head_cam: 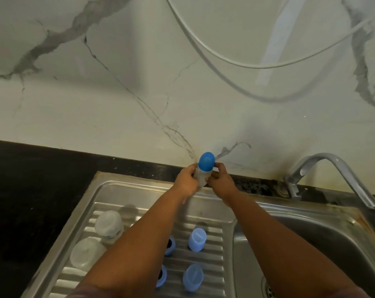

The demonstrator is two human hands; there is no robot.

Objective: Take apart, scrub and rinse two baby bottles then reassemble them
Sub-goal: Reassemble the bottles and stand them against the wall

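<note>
Both hands meet at the far edge of the steel drainboard (pixel 109 194), close to the wall, around one baby bottle (pixel 200 176) that stands upright or nearly so, its base hidden behind the fingers. The left hand (pixel 185 181) curls round the clear body of the bottle from the left. The right hand (pixel 221 179) holds it from the right, its fingertips (pixel 219 165) up at the rim of the bright blue cap (pixel 206 161) that sits on top.

On the ribbed part of the drainboard, nearer the person, lie loose parts. Two clear bottle bodies (pixel 109 224) stand at the left, one just beside the other. Right of the left forearm stand two pale blue caps (pixel 197 238), one far and one near, and two blue rings (pixel 170 246) with dark centres show partly from behind the arm.

The sink basin (pixel 311 244) lies at the right, its drain at the near edge. A curved metal tap (pixel 333 168) rises from the far right corner over the basin. The black counter (pixel 31 179) runs along the left, and a white hose (pixel 225 59) loops across the marbled wall (pixel 96 93).
</note>
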